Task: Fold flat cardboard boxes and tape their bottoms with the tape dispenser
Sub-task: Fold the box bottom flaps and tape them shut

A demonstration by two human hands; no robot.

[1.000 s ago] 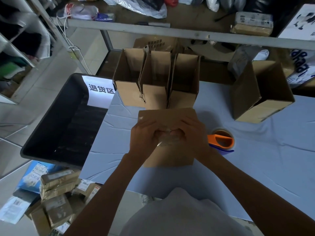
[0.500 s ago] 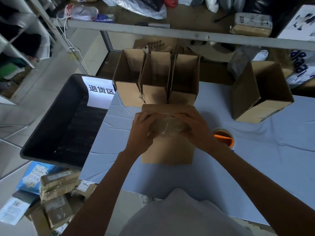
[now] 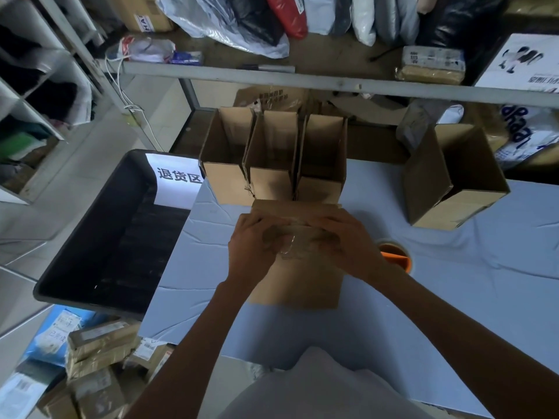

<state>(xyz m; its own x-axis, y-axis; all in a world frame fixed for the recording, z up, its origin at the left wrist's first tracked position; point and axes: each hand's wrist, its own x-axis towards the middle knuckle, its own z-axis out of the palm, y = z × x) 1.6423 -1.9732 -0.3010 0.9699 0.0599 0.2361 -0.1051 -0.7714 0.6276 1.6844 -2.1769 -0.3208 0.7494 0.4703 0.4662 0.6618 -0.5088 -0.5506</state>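
Left hand (image 3: 252,247) and right hand (image 3: 352,247) sit close together, knuckles up.

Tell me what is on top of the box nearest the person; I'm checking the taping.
The left hand and right hand rest on clear tape atop the cardboard box. The seam and the tape's ends are hidden beneath them.

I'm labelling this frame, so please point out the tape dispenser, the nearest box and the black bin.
tape dispenser (image 3: 399,260): head view, on its orange handle.
nearest box (image 3: 302,287): head view, on its bare near panel.
black bin (image 3: 121,252): head view, on its dark inner floor.
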